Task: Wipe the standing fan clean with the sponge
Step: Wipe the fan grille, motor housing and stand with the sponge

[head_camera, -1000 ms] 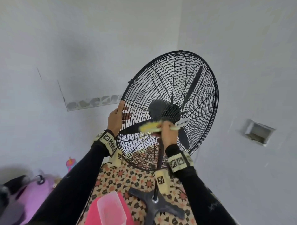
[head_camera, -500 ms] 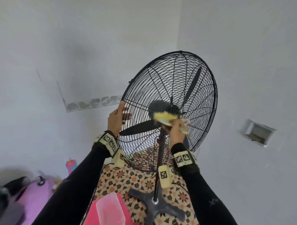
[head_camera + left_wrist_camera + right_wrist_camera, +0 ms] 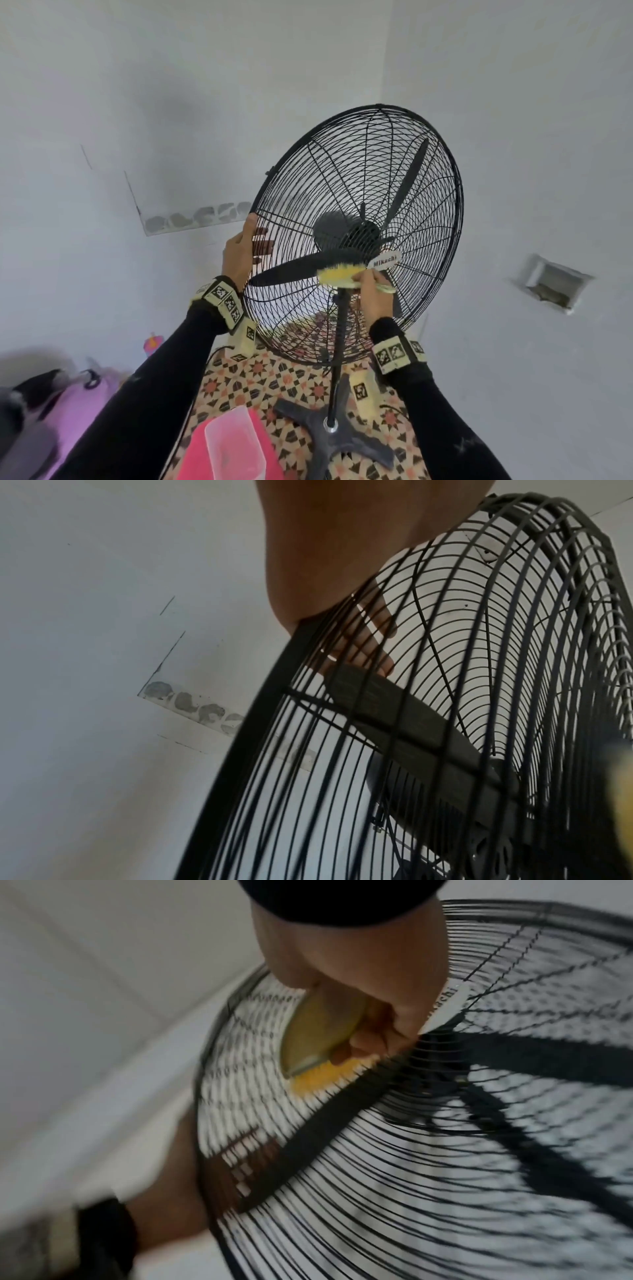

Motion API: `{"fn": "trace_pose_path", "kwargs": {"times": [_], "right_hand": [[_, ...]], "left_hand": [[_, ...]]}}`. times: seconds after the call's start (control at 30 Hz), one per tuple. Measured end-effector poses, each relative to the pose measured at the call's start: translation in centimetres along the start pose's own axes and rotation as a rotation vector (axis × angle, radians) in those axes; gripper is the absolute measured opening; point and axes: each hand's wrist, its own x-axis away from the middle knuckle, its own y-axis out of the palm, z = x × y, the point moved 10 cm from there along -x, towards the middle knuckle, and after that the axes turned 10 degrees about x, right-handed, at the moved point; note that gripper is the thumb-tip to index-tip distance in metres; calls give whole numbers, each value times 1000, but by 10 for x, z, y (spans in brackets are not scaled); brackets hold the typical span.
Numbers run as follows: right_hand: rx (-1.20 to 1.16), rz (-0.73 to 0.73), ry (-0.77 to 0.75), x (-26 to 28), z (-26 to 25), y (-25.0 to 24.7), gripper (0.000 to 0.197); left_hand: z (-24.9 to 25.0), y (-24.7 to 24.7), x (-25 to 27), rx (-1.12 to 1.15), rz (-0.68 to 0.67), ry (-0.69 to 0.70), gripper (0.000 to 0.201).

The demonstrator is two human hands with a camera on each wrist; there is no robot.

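Half a second on, your right hand [image 3: 371,294], fingers clenched round the sponge [image 3: 337,275], has slid it leftward off the hub of the standing fan [image 3: 356,233], while your left hand [image 3: 239,253] still grips the rim, so the grille's centre is getting covered.

Soft, even daylight fills the head view, with a faint grey shadow on the wall [image 3: 178,113] and straight lines bowing toward the edges. Both wrist views are dimmer. The fan grille [image 3: 394,1191] smears with motion blur in the right wrist view, and the sponge [image 3: 322,1031] is soft.
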Motion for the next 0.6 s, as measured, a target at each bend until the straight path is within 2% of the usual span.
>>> {"fn": "trace_pose_path", "kwargs": {"times": [0.07,0.13,0.27,0.33,0.47,0.53,0.6], "right_hand": [[-139,56,-74,-4,-30,-9,27],[-158,70,-110,-4,-39,-1,25],[67,-33,-69,12,6,25,24],[22,-56,-35,9,5,13,25],[-245,127,-84,-16,-25,-23,25],[-116,112,-71,-15,-15,-15,26],[52,35,-49,-12,9,-6,27]], "left_hand": [[2,4,4,-4,-12,10,97],[7,9,5,-9,-17,29,94],[6,3,2,7,7,27,88],[0,0,0,5,2,12,91],[2,8,3,-11,-17,30,90],[6,9,3,-12,-19,37,91],[7,6,5,-8,-14,34,93]]}}
